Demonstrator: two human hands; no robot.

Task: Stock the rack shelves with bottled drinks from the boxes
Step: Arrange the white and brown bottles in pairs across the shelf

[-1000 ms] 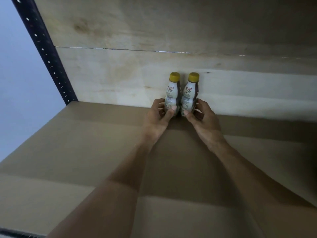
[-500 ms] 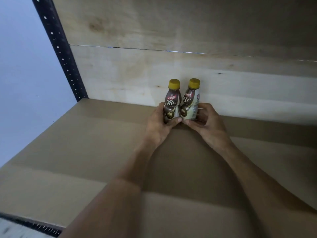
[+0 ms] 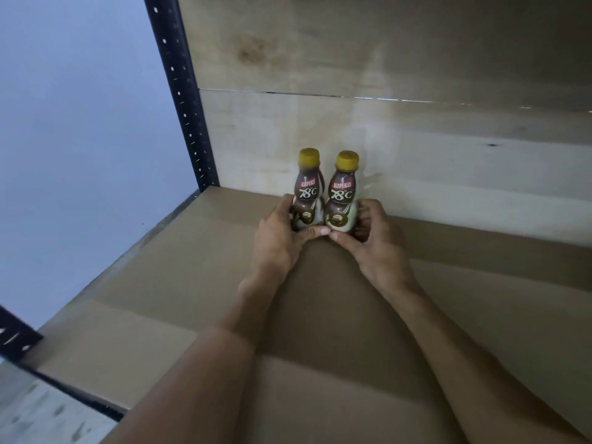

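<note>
Left hand (image 3: 278, 238): fingers wrapped behind the lower body of the left bottle (image 3: 307, 195), thumb laid across its front at the base; a full grip. Right hand (image 3: 376, 243): mirrors it, fingers curled round the far side of the right bottle (image 3: 342, 198), thumb tip at the base front, nearly meeting the left thumb. Between the two hands: both bottles, upright, side by side and touching or all but touching, brown-and-cream labels turned toward the person, yellow caps above the fingers. Under the hands: the shelf (image 3: 153, 283), lined with brown cardboard; the bottle bases appear to rest on it, though the thumbs hide the contact. Just beyond the hands: the plywood back panel (image 3: 432, 161), with the bottles close against it. Well to the left of the left hand: the dark perforated upright (image 3: 182, 100) of the rack, and past it a pale wall (image 3: 70, 123). Supply boxes: not in view. Step in hand, by judgement: setting and squaring a pair at the back of this shelf, where no other bottles show. Next move, by judgement: calls for both grips to loosen without tipping the bottles, then for the hands to draw back toward the person and fetch more stock.
</note>
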